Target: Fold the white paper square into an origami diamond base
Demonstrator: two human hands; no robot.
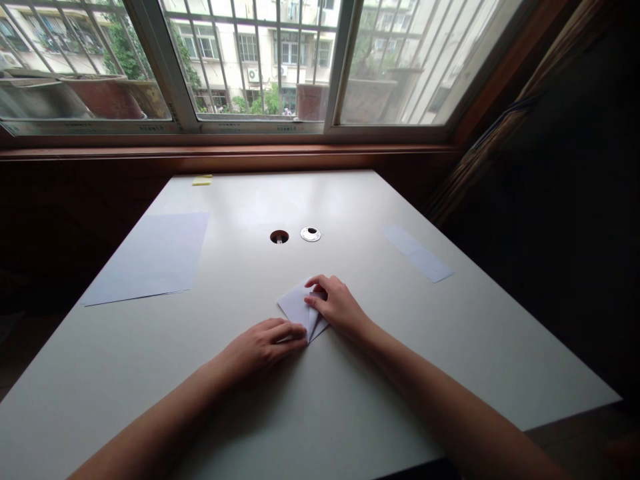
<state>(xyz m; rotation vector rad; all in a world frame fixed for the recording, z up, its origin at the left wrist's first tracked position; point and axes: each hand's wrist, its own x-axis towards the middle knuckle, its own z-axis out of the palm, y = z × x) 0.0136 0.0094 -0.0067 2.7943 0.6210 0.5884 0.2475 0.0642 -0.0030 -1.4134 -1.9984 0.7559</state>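
Head view: both hands grip white paper folded to a near point.

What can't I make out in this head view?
Head view:
- Small folded white paper, right part: behind the right hand.
- Its lower-left edge: covered by the left hand.
- Glossy white tabletop, near-left corner: cut off by the picture edge.
- Grey metal window frame, lettering: too small.

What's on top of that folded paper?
On the folded paper are fingers of the left hand, by its near corner, and of the right hand. What they cover can't be seen.
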